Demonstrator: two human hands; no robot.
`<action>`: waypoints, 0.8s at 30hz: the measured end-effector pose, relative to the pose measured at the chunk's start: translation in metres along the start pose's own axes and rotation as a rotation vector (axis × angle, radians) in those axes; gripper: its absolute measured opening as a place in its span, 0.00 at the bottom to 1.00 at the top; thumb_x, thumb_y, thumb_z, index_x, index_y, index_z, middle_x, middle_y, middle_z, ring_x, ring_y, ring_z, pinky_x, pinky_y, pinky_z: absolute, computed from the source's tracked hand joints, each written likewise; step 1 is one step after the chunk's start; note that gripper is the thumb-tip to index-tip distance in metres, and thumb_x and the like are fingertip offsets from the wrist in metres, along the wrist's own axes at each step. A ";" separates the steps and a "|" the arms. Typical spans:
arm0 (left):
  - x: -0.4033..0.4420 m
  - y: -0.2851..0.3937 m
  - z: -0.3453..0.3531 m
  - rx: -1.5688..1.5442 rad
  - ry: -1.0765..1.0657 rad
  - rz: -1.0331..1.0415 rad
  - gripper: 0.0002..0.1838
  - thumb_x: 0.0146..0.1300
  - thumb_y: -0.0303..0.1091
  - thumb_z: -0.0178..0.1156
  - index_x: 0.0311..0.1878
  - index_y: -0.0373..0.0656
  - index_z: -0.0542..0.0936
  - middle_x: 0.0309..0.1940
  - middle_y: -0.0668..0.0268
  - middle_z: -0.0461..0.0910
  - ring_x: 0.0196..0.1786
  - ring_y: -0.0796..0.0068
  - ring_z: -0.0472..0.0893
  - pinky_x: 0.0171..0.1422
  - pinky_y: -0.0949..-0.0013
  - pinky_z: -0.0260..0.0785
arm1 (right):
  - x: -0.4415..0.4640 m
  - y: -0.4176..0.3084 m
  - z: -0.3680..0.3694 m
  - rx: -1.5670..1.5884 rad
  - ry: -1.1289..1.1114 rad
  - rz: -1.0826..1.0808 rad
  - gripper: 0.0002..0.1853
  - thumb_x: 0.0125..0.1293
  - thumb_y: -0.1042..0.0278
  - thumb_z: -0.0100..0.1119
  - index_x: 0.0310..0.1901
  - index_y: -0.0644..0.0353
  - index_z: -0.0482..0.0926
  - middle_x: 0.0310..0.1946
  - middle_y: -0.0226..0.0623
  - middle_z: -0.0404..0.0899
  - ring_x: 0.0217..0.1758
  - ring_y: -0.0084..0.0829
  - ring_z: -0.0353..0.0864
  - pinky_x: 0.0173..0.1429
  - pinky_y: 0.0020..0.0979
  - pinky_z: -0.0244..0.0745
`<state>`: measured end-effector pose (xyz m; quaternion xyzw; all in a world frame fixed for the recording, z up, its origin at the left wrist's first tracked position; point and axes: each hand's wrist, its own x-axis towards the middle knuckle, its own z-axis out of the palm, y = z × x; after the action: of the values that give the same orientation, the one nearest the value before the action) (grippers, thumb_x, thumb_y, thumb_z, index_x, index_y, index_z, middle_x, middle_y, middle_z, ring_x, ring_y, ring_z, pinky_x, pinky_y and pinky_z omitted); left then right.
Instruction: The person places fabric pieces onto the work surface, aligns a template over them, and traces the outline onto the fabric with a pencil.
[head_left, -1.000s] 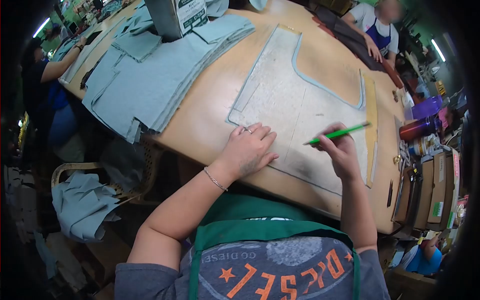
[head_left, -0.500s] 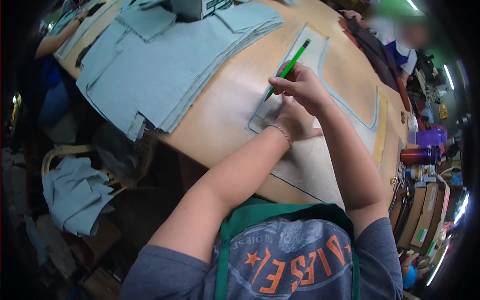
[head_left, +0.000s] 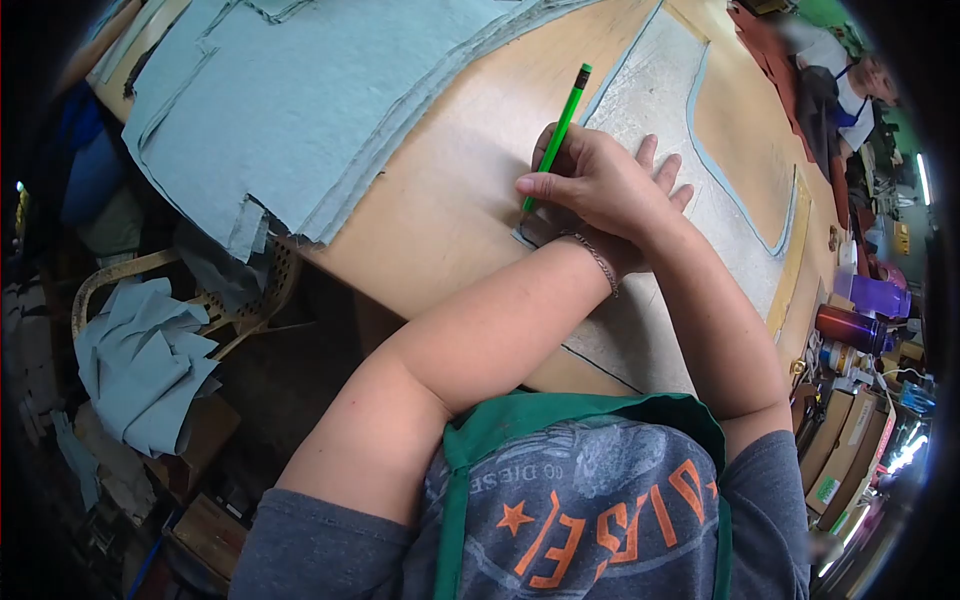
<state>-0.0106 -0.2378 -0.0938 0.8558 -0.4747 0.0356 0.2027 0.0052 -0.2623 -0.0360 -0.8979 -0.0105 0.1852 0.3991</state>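
Observation:
My right hand (head_left: 590, 180) is closed around a green pencil (head_left: 562, 128), its point down near the lower left edge of a pale, shiny pattern sheet (head_left: 655, 85). Light blue material shows as a thin border along the sheet's edges. Beneath my right wrist, my left hand (head_left: 666, 173) lies flat on the sheet with its fingers spread; its palm is mostly hidden. My forearms cross, and a thin bracelet (head_left: 598, 262) circles the left wrist.
A stack of light blue cut material (head_left: 290, 110) covers the table's (head_left: 430, 220) left side. Below it, a chair (head_left: 95, 290) holds crumpled blue scraps (head_left: 145, 365). A tumbler (head_left: 850, 328) and boxes (head_left: 840, 440) stand at right. Another person (head_left: 850, 100) is at the far right.
My right hand has lowered the pencil toward the sheet's edge, and it stands more upright. My left hand's fingers now show spread beyond my right wrist. The view has shifted.

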 end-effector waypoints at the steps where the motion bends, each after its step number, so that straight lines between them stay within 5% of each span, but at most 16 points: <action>1: 0.002 0.000 0.007 0.019 0.028 0.000 0.31 0.60 0.56 0.32 0.65 0.55 0.54 0.67 0.58 0.46 0.68 0.50 0.44 0.65 0.41 0.34 | 0.001 0.001 -0.002 -0.016 0.021 -0.002 0.15 0.51 0.61 0.63 0.31 0.64 0.73 0.23 0.36 0.75 0.27 0.27 0.73 0.33 0.28 0.67; 3: 0.007 0.002 0.015 0.019 0.039 -0.007 0.33 0.58 0.59 0.36 0.64 0.54 0.55 0.66 0.57 0.47 0.68 0.48 0.44 0.64 0.38 0.36 | 0.003 0.005 -0.008 -0.048 0.063 -0.005 0.12 0.53 0.64 0.62 0.31 0.62 0.71 0.21 0.29 0.72 0.24 0.18 0.68 0.30 0.22 0.65; 6: 0.011 0.005 -0.003 -0.109 -0.096 -0.041 0.34 0.57 0.59 0.38 0.64 0.52 0.56 0.66 0.56 0.49 0.67 0.47 0.45 0.65 0.40 0.33 | 0.015 0.015 -0.024 -0.054 0.189 -0.018 0.11 0.54 0.65 0.61 0.31 0.62 0.71 0.22 0.30 0.72 0.25 0.18 0.68 0.31 0.22 0.65; 7: 0.012 0.001 0.016 -0.368 -0.097 -0.045 0.37 0.55 0.61 0.42 0.64 0.50 0.56 0.65 0.56 0.48 0.67 0.47 0.43 0.65 0.40 0.29 | 0.018 0.015 -0.033 -0.013 0.185 0.069 0.11 0.55 0.66 0.60 0.32 0.63 0.71 0.24 0.31 0.73 0.27 0.19 0.69 0.33 0.23 0.66; 10: 0.006 0.009 -0.007 -0.097 -0.066 -0.126 0.39 0.52 0.63 0.45 0.63 0.49 0.57 0.65 0.57 0.47 0.67 0.48 0.40 0.63 0.37 0.30 | 0.035 0.030 -0.059 0.027 0.268 0.083 0.11 0.55 0.66 0.60 0.33 0.63 0.71 0.25 0.32 0.73 0.27 0.20 0.70 0.35 0.23 0.66; 15: 0.011 0.006 -0.027 -0.256 -0.192 -0.119 0.39 0.46 0.56 0.58 0.61 0.51 0.61 0.65 0.60 0.49 0.68 0.53 0.39 0.59 0.30 0.36 | 0.085 0.077 -0.116 0.119 0.369 0.081 0.12 0.56 0.64 0.60 0.35 0.63 0.72 0.26 0.32 0.74 0.30 0.22 0.72 0.34 0.22 0.67; 24: 0.013 0.004 -0.024 -0.311 -0.212 -0.135 0.39 0.47 0.58 0.57 0.62 0.54 0.60 0.66 0.63 0.45 0.69 0.55 0.37 0.59 0.30 0.36 | 0.157 0.115 -0.211 0.285 0.587 0.164 0.10 0.57 0.67 0.57 0.38 0.59 0.69 0.32 0.35 0.75 0.32 0.26 0.77 0.33 0.29 0.73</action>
<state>-0.0032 -0.2407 -0.0669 0.8429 -0.4347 -0.1420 0.2834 0.2089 -0.4646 -0.0403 -0.8459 0.2032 -0.0501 0.4905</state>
